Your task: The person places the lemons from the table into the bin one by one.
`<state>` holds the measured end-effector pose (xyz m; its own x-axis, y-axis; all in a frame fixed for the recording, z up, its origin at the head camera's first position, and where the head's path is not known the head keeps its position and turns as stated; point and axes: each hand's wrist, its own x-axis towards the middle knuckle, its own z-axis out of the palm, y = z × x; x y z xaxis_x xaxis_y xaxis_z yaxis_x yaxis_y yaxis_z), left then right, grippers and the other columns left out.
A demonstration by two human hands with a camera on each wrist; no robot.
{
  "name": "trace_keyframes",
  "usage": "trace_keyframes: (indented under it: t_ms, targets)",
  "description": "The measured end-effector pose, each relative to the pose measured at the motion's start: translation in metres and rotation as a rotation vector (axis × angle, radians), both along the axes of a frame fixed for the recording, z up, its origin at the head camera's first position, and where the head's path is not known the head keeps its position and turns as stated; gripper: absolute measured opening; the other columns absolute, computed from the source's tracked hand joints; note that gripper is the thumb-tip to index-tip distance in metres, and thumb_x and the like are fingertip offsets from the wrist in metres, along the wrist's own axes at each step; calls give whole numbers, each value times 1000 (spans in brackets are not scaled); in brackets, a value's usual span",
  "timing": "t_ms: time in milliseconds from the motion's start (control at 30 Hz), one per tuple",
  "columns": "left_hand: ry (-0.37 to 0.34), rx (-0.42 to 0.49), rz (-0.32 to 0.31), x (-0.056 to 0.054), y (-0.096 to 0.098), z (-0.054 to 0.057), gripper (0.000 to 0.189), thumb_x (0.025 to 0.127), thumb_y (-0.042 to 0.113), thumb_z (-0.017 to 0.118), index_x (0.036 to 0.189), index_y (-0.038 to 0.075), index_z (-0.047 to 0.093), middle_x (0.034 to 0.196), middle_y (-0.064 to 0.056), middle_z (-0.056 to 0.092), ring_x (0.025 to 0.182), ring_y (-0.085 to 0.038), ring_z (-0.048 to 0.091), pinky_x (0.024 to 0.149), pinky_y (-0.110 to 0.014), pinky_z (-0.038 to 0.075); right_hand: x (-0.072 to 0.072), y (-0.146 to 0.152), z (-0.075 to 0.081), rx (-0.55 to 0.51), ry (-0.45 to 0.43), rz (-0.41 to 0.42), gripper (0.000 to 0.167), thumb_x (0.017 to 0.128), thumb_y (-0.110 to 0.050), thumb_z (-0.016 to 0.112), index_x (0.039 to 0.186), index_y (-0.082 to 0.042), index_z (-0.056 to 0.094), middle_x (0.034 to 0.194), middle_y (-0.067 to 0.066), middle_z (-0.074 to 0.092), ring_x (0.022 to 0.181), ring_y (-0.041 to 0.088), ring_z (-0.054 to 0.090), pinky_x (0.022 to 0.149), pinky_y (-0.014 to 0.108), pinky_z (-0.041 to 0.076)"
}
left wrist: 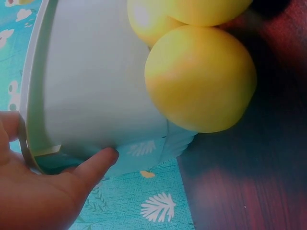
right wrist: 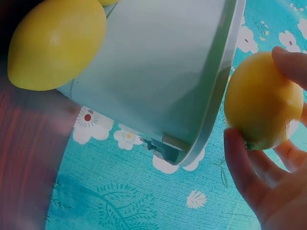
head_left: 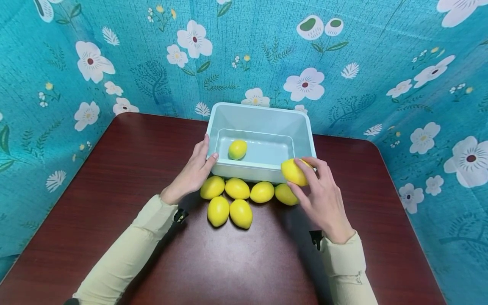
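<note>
My right hand [head_left: 324, 199] pinches a yellow lemon [head_left: 292, 171] between thumb and fingertips, at the front right corner of a pale blue-grey plastic bin [head_left: 244, 171]. In the right wrist view the held lemon [right wrist: 261, 100] shows beside the bin's rim, its small greenish end downward. My left hand [head_left: 192, 173] grips the bin at its front left corner, thumb and fingers about the rim [left wrist: 26, 96]. One lemon with a greenish side [head_left: 237, 149] lies inside the bin, toward the left. Against the bin's front wall sits a row of several lemons [head_left: 237, 188].
Two more lemons, a left one [head_left: 218, 211] and a right one [head_left: 241, 214], lie in front of that row. The bin stands at the back of a dark reddish wooden table [head_left: 244, 262]. Behind the table and at its sides hangs a turquoise floral cloth [head_left: 244, 42].
</note>
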<state>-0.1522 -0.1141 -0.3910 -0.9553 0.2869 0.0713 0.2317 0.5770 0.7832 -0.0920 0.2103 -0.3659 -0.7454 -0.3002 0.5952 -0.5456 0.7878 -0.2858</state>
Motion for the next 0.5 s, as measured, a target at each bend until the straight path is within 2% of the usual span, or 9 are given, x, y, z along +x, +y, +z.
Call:
trace_keyframes:
  t_ms: [267,500]
  targets:
    - [-6,6,0,0,0,0,69,105,36,32,154,7,-7,161,-15,5,146,-28,18,118,-49,19,-4,-2,2,-66,11,-67,60,79,-13,79,134,-11,57,131,15,51,116,31,49,75,50,53]
    - [-7,4,-2,0,0,0,69,105,36,33,155,9,-7,161,-13,5,146,-27,18,118,-49,19,-8,-3,2,-91,15,-87,59,81,-12,77,136,-11,55,134,14,50,117,32,47,79,50,51]
